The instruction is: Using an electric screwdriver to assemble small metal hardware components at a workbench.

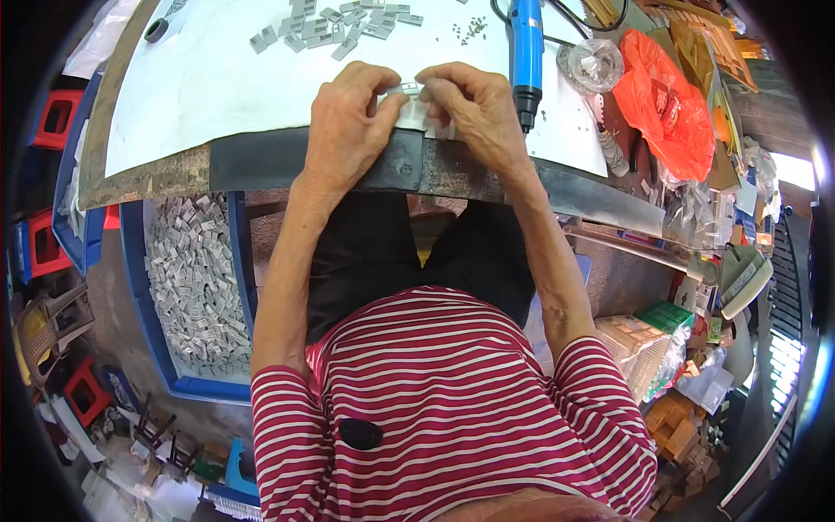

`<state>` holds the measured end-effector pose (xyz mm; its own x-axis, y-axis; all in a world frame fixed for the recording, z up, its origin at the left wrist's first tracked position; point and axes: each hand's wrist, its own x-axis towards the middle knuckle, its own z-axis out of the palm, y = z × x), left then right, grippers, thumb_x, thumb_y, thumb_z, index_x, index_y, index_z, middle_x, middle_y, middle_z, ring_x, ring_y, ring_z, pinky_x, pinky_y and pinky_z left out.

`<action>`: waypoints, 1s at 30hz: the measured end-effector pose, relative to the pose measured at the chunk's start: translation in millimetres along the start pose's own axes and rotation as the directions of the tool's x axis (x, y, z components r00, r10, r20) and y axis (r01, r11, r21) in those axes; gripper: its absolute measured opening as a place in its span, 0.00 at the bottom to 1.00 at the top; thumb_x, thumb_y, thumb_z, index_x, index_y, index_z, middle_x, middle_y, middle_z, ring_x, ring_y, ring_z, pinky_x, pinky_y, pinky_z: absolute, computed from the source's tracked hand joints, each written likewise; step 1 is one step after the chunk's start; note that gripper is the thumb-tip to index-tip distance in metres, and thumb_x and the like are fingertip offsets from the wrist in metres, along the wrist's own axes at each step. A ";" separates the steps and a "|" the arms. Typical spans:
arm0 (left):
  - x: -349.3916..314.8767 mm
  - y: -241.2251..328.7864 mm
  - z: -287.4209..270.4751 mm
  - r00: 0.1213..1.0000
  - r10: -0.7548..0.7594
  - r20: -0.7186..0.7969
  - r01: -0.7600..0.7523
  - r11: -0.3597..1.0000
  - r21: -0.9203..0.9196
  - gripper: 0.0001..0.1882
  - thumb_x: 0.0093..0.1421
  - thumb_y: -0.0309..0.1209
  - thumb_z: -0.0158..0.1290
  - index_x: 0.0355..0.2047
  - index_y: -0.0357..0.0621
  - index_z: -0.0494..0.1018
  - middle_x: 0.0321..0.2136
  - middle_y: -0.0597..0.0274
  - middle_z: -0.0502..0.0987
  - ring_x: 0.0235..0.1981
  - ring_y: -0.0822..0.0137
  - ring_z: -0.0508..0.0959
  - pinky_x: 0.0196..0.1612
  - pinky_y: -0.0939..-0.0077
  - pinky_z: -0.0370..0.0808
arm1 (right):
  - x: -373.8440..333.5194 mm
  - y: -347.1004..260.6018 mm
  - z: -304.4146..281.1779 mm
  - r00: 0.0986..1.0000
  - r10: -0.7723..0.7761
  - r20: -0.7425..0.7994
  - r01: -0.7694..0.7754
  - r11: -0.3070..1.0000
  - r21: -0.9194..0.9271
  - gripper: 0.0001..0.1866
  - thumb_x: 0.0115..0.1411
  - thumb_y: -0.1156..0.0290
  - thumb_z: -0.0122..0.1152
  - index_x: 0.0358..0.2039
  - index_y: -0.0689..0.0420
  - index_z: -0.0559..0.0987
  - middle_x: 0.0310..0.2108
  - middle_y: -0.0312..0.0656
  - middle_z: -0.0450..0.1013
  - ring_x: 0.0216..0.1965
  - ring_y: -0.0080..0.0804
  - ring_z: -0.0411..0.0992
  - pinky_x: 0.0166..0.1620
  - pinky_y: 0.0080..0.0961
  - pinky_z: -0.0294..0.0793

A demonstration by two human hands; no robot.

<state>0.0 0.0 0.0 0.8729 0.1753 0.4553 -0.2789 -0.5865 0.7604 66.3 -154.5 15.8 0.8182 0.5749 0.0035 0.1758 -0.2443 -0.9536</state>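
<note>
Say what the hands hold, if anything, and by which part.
A small grey piece: the left hand pinches its left end; the right hand is at its right end.

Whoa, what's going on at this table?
A person in a red-and-white striped top has both hands together near the bench's edge. The left hand pinches a small grey rectangular piece; the right hand is at its other end. Similar loose grey pieces lie beyond, on a white sheet. A blue cylindrical power tool lies to the right.

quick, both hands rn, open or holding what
Left hand: closed, pinching a small grey piece.
Right hand: fingers curled at the piece's right end; grip can't be told.
</note>
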 end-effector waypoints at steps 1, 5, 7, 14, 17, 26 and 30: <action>2.1 -2.7 -1.2 1.000 -0.014 -0.007 0.014 1.000 0.006 0.08 0.50 0.26 0.55 0.30 0.36 0.73 0.25 0.55 0.73 0.22 0.64 0.73 0.27 0.72 0.70 | 0.0 0.1 -1.4 0.998 -0.045 -0.040 0.045 0.999 -0.009 0.12 0.60 0.71 0.50 0.38 0.64 0.77 0.24 0.39 0.74 0.23 0.18 0.70 0.26 0.15 0.70; 7.8 -13.6 -4.5 0.999 -0.043 0.010 0.042 0.996 0.074 0.09 0.50 0.26 0.56 0.31 0.35 0.74 0.25 0.57 0.74 0.24 0.66 0.73 0.29 0.75 0.70 | -7.9 -2.5 -14.6 0.981 -0.142 -0.134 0.124 0.983 -0.136 0.12 0.60 0.71 0.50 0.38 0.65 0.76 0.25 0.41 0.75 0.24 0.21 0.72 0.26 0.15 0.71; 11.9 -18.3 -3.7 0.999 -0.029 0.036 0.025 0.994 0.110 0.10 0.51 0.26 0.56 0.33 0.35 0.74 0.26 0.59 0.74 0.25 0.71 0.73 0.31 0.79 0.71 | -10.3 2.8 -27.3 0.940 -0.240 -0.242 0.171 0.947 -0.274 0.10 0.60 0.73 0.49 0.36 0.63 0.76 0.26 0.41 0.74 0.23 0.22 0.71 0.24 0.17 0.72; 13.6 -22.5 4.5 0.998 -0.064 -0.020 0.066 0.986 0.152 0.07 0.47 0.27 0.56 0.27 0.37 0.74 0.22 0.56 0.72 0.22 0.61 0.73 0.28 0.70 0.70 | 7.0 32.0 -78.8 0.807 -0.496 -0.320 0.022 0.567 -0.823 0.13 0.54 0.70 0.54 0.38 0.63 0.73 0.29 0.50 0.67 0.29 0.46 0.70 0.36 0.37 0.69; 15.0 -21.3 5.6 0.998 -0.055 -0.020 0.058 0.982 0.182 0.07 0.47 0.27 0.56 0.27 0.38 0.74 0.22 0.56 0.72 0.22 0.61 0.73 0.28 0.70 0.70 | 13.9 35.7 -85.1 0.866 -0.395 -0.306 -0.023 0.580 -0.814 0.21 0.56 0.61 0.54 0.44 0.64 0.70 0.34 0.55 0.69 0.33 0.52 0.71 0.39 0.41 0.70; 13.9 -22.9 5.0 0.990 -0.138 -0.014 0.137 0.964 0.227 0.09 0.47 0.29 0.55 0.29 0.39 0.74 0.23 0.59 0.72 0.23 0.65 0.73 0.29 0.72 0.70 | 37.9 40.3 -91.3 0.912 -0.145 -0.383 -0.164 0.728 -0.666 0.36 0.44 0.57 0.56 0.50 0.67 0.65 0.34 0.62 0.71 0.36 0.53 0.73 0.42 0.44 0.70; 13.0 -20.0 7.4 0.984 -0.179 0.000 0.174 0.957 0.234 0.10 0.48 0.29 0.55 0.31 0.39 0.74 0.23 0.60 0.72 0.23 0.68 0.72 0.30 0.76 0.70 | 34.8 45.2 -98.3 0.873 -0.128 -0.472 -0.171 0.825 -0.539 0.34 0.44 0.58 0.58 0.48 0.70 0.69 0.27 0.53 0.73 0.30 0.39 0.73 0.35 0.33 0.71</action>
<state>19.9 8.1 -12.7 0.9088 0.2774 0.3117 -0.0212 -0.7155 0.6983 156.5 -222.2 2.4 0.9496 0.1645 0.2667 0.3004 -0.7205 -0.6250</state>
